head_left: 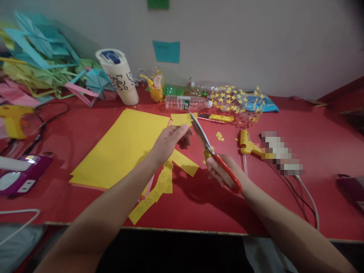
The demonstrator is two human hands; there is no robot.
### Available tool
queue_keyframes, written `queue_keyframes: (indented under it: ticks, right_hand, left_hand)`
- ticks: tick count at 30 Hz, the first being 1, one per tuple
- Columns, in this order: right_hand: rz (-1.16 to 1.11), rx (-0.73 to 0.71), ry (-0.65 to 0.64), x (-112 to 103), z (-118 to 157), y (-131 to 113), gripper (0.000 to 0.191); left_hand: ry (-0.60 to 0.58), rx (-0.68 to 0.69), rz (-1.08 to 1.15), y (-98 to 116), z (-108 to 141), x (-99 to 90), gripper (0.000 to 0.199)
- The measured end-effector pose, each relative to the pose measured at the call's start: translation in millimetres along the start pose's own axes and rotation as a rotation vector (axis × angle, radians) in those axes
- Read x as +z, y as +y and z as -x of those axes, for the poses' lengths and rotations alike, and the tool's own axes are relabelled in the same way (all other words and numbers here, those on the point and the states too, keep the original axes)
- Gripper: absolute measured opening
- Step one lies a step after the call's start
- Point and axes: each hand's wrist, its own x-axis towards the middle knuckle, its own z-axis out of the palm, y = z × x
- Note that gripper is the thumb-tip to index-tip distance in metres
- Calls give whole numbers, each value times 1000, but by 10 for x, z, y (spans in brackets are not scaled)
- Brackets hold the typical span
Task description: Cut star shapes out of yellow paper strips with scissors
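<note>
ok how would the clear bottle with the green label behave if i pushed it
The bottle would probably roll, being round and on its side. It looks empty, so likely light for its size. The clear plastic may dent under a firm grip.

plain grey wall (256, 45), red tabletop (327, 144) (pale along its front edge (182, 229)), muted light

Left hand (170, 141) is extended toward two o'clock, seemingly half-curled; right hand (223, 168) is closed, pointed toward ten o'clock.
</note>
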Motion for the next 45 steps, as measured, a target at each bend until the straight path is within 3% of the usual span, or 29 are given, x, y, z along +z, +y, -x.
queue_keyframes:
  ticks: [3,9,23,35,45]
  right_hand:
    - [-2,20,2,12,-15,31,49]
    - [-6,36,-32,-2,-38,67,50]
    - [114,10,-108,-76,-26,66,52]
    - [126,-12,-87,-85,-52,106,55]
    - [94,1,-94,-85,-48,78,57]
  left_hand:
    - [116,63,20,-29,-28,-49,31]
    - [234,142,84,-31,-59,-107,14]
    - [158,213,-26,8,-70,-210,7]
    - [121,187,-44,61,-67,-263,7]
    - [202,177,58,52,-102,-260,10]
